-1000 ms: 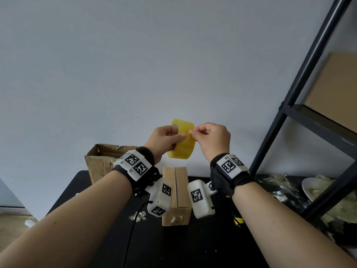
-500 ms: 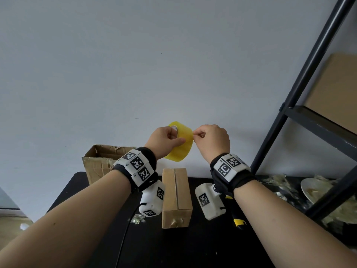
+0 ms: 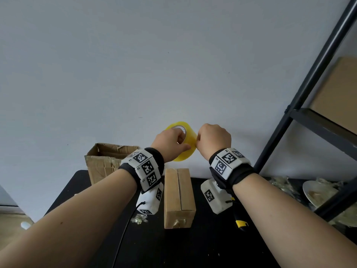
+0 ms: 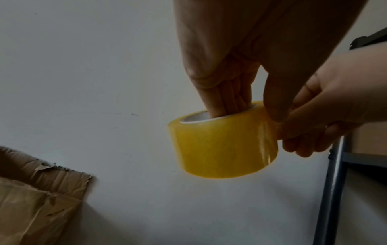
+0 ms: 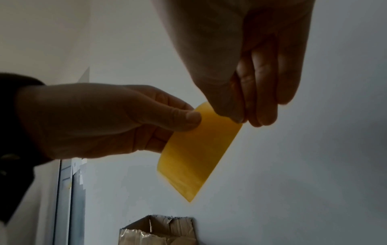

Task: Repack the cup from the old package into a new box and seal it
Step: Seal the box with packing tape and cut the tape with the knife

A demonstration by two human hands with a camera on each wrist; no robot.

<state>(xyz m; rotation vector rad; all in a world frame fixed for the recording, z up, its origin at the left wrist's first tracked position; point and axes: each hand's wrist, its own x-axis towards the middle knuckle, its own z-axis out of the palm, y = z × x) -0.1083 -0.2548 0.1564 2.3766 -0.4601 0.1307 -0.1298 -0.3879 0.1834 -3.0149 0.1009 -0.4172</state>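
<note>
A yellow tape roll [image 3: 185, 149] [image 4: 224, 145] [image 5: 199, 152] is held up in front of the wall. My left hand [image 3: 171, 145] grips it, fingers [image 4: 226, 102] pushed into its core and the thumb [image 5: 184, 119] on its outer face. My right hand [image 3: 212, 140] pinches at the roll's upper right edge with thumb and fingertips [image 5: 240, 114]. Below on the black table [image 3: 173, 248] stands the new brown box [image 3: 179, 196], flaps closed with a seam down the middle. The old torn cardboard package [image 3: 105, 161] sits open at the back left. The cup is not in view.
A black metal shelf frame [image 3: 301, 101] rises at the right with a cardboard sheet [image 3: 336, 93] on it. A yellow-and-black utility knife [image 3: 239, 219] lies right of the box. Crumpled plastic and a white plate [image 3: 316, 192] lie at far right; small scrap [image 3: 139, 219] left of box.
Both hands have stayed raised with the roll. The roll has tilted so its core faces up more, and my right fingers have closed tighter onto its edge.
</note>
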